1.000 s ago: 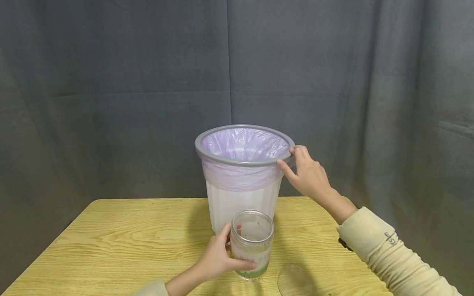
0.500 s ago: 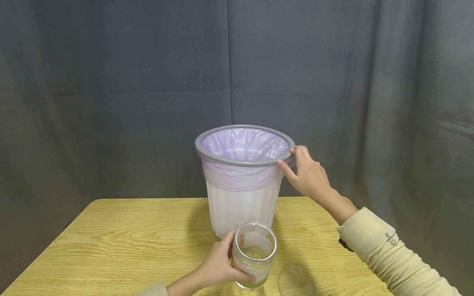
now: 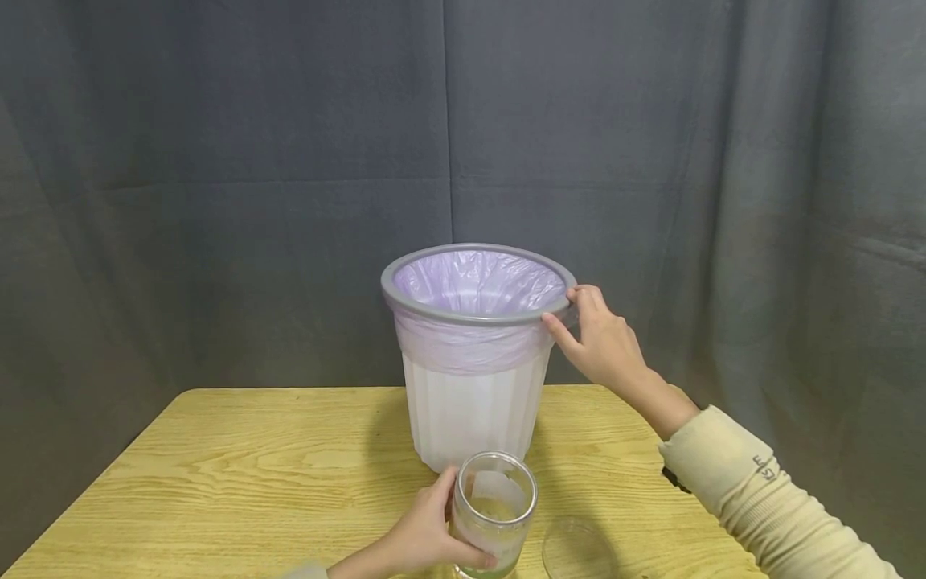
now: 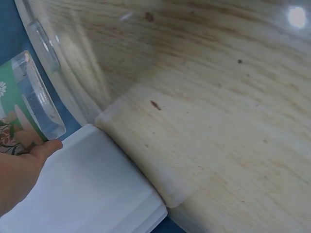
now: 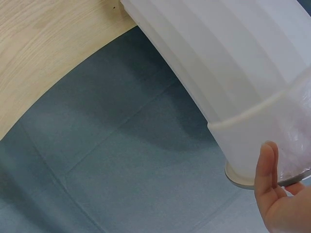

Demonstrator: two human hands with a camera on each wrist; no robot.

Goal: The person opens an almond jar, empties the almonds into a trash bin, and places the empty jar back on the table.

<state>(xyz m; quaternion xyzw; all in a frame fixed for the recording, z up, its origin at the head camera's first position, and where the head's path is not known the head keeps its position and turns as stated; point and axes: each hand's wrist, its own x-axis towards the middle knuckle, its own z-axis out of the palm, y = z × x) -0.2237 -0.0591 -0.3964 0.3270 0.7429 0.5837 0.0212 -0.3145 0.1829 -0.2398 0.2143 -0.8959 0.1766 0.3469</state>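
Observation:
In the head view my left hand (image 3: 427, 532) grips a clear glass jar (image 3: 501, 540) at the front of the table, its thumb across the near side. The jar's top is uncovered, with a little cloudy, greenish residue showing inside. A green label with flowers shows on the jar (image 4: 9, 104) in the left wrist view. My right hand (image 3: 606, 342) holds the grey rim of a white trash can (image 3: 473, 410) on its right side. A thin purple bag (image 3: 473, 346) lines the can and folds over its outside. Its contents cannot be seen.
A round clear lid (image 3: 579, 551) lies flat on the table, right of the jar. The wood-grain table (image 3: 275, 474) has its far edge behind the trash can. Dark grey curtains (image 3: 289, 201) hang behind and at both sides.
My left hand has lowered the jar toward the table's near edge, and the jar's mouth has tipped more toward the camera. My right hand and the trash can have stayed put.

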